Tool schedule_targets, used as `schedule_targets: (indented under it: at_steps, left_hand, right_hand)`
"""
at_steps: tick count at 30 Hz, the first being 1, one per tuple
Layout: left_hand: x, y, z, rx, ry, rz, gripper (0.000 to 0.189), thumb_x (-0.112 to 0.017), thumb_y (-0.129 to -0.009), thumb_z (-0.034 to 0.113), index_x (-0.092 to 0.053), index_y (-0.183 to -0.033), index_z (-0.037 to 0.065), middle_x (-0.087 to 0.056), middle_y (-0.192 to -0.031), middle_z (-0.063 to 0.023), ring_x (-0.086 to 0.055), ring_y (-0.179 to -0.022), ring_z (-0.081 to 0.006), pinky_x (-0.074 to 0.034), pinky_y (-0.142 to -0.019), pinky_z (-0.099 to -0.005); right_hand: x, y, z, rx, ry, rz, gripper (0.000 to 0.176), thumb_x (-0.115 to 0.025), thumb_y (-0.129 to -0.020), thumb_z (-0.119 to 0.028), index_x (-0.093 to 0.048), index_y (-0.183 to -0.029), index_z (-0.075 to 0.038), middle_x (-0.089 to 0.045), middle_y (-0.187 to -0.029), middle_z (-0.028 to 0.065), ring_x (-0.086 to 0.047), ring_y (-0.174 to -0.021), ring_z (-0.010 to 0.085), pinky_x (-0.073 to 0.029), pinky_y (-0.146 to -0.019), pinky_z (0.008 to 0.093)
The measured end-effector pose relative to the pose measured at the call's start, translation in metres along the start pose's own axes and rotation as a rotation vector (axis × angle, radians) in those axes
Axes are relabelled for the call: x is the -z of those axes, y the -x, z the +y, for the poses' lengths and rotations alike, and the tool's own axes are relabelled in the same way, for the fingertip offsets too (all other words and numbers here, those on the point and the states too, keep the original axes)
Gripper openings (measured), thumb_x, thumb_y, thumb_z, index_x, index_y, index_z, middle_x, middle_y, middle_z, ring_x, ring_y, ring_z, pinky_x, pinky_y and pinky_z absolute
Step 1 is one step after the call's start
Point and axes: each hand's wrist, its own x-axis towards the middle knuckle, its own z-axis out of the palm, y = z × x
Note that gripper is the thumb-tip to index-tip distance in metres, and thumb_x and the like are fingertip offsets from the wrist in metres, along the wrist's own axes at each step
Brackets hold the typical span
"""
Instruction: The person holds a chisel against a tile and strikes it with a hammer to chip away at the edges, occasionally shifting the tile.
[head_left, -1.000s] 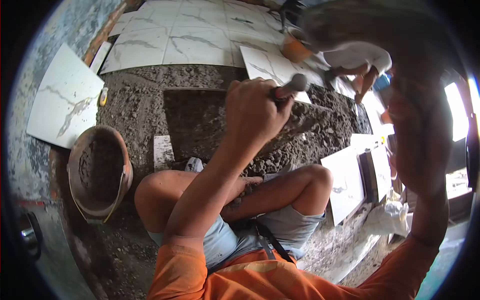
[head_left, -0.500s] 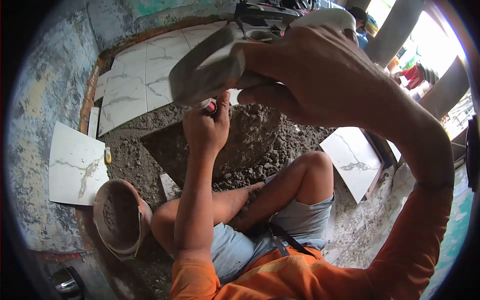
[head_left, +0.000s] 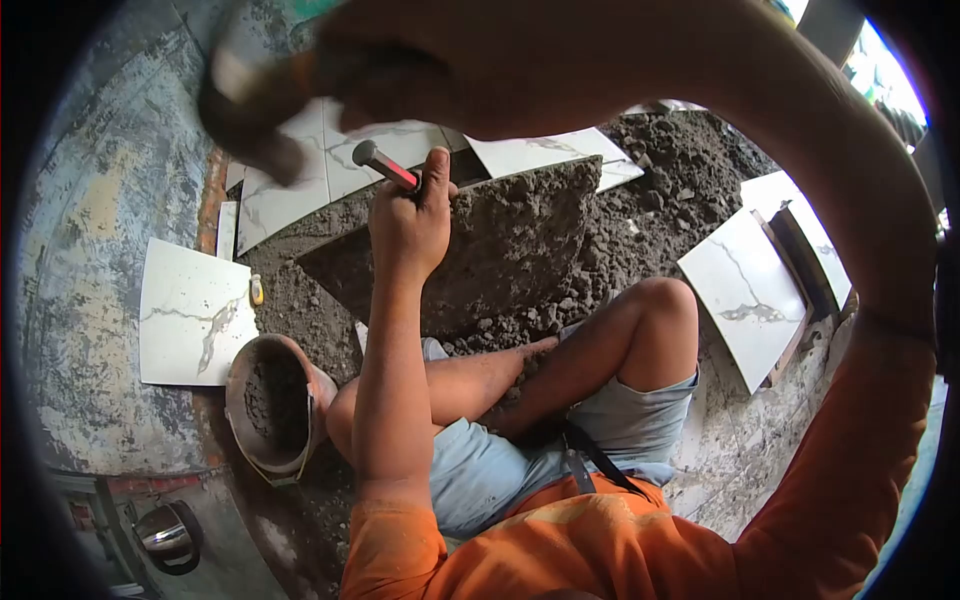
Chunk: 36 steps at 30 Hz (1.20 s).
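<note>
My left hand (head_left: 412, 225) is closed round a chisel-like tool (head_left: 385, 167) with a red stripe and a round metal end, which points up and to the left. Its lower end is hidden by the hand. My right hand (head_left: 400, 75) is raised at the top, wrapped round the handle of a hammer (head_left: 245, 115); the hammer is smeared by motion. Below the left hand lies a dark, mortar-covered slab (head_left: 500, 250) on loose grey mortar (head_left: 690, 180). White marble-look tiles (head_left: 285, 205) lie beyond it.
A bucket (head_left: 316, 385) with mortar inside stands at the left beside my knee. A loose tile (head_left: 185, 320) leans by the left wall, with a small yellow object (head_left: 257, 290) at its edge. More tiles (head_left: 745, 290) lie at the right. A shiny metal object (head_left: 165, 535) is at lower left.
The right hand and hammer have swung left and upward in the view, away from the tool's round end. That end now shows more clearly. The camera view has tilted down and shifted.
</note>
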Motion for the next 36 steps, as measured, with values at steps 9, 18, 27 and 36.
schedule_targets:
  at_steps: [9, 18, 27, 36]
  left_hand:
    - [-0.012, 0.006, -0.014, -0.091, -0.241, 0.034, 0.063, -0.05, -0.106, 0.054, -0.069, -0.08, -0.001, -0.073, -0.075, -0.0123, -0.072, -0.073, -0.0255, -0.054, -0.072, -0.0364]
    - [-0.012, 0.01, -0.014, -0.223, 0.0, 0.172, 0.063, -0.039, -0.111, 0.049, -0.059, -0.078, 0.0, -0.061, -0.067, -0.0107, -0.063, -0.065, -0.0248, -0.048, -0.065, -0.0362]
    - [-0.026, 0.019, -0.034, -0.407, 0.15, 0.33, 0.05, -0.048, -0.11, 0.04, -0.057, -0.083, 0.0, -0.063, -0.073, -0.0077, -0.069, -0.068, -0.0201, -0.053, -0.069, -0.0334]
    - [-0.032, 0.018, -0.035, -0.586, -0.051, 0.583, 0.025, -0.071, -0.092, 0.019, -0.059, -0.077, 0.002, -0.068, -0.078, -0.0132, -0.068, -0.067, -0.0344, -0.055, -0.065, -0.0392]
  right_hand:
    - [0.011, -0.001, 0.004, -0.012, -0.164, 0.055, 0.037, -0.059, -0.105, -0.034, -0.062, -0.101, 0.003, -0.067, -0.075, 0.0225, -0.067, -0.07, 0.0402, -0.051, -0.068, 0.0508]
    - [-0.007, 0.01, 0.019, 0.086, 0.107, 0.196, 0.032, -0.059, -0.106, -0.03, -0.06, -0.097, 0.001, -0.061, -0.066, 0.0145, -0.063, -0.058, 0.0296, -0.049, -0.062, 0.0478]
    - [0.002, 0.008, 0.018, -0.037, -0.136, -0.095, 0.032, -0.059, -0.104, -0.031, -0.061, -0.097, 0.0, -0.063, -0.068, 0.0161, -0.067, -0.064, 0.0306, -0.05, -0.06, 0.0475]
    - [-0.024, -0.003, 0.002, 0.031, -0.108, -0.051, 0.028, -0.063, -0.102, -0.031, -0.063, -0.098, -0.004, -0.062, -0.066, 0.0135, -0.066, -0.062, 0.0301, -0.05, -0.06, 0.0463]
